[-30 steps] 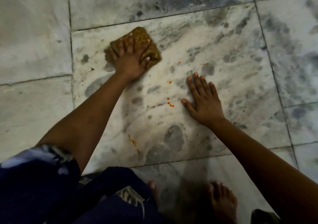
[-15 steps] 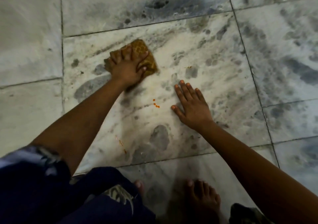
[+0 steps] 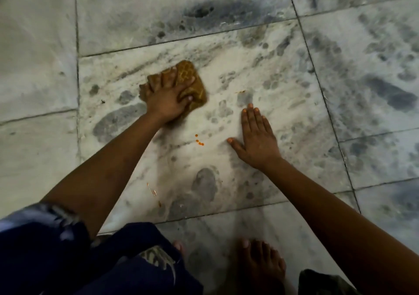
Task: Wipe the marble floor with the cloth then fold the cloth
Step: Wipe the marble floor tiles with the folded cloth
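Observation:
A bunched brown-and-yellow patterned cloth point(image 3: 192, 84) lies on the grey-veined white marble floor point(image 3: 272, 68). My left hand point(image 3: 166, 97) presses down on it, fingers spread over its left part and the thumb curled on its near edge. My right hand point(image 3: 257, 138) lies flat on the tile to the right of the cloth, fingers together and holding nothing. Small orange spots point(image 3: 199, 141) sit on the tile between the two hands. More orange streaks point(image 3: 153, 191) lie nearer to me.
My bare feet point(image 3: 260, 263) stand on the tile at the bottom edge, beside my dark blue patterned clothing point(image 3: 68, 256). Dark grout lines point(image 3: 78, 90) divide the tiles. A dark stain point(image 3: 199, 11) marks the far tile.
My left hand has slid the cloth nearer and to the right, toward the orange spots. Several spots seen a second ago are gone. My right hand stays flat on the tile.

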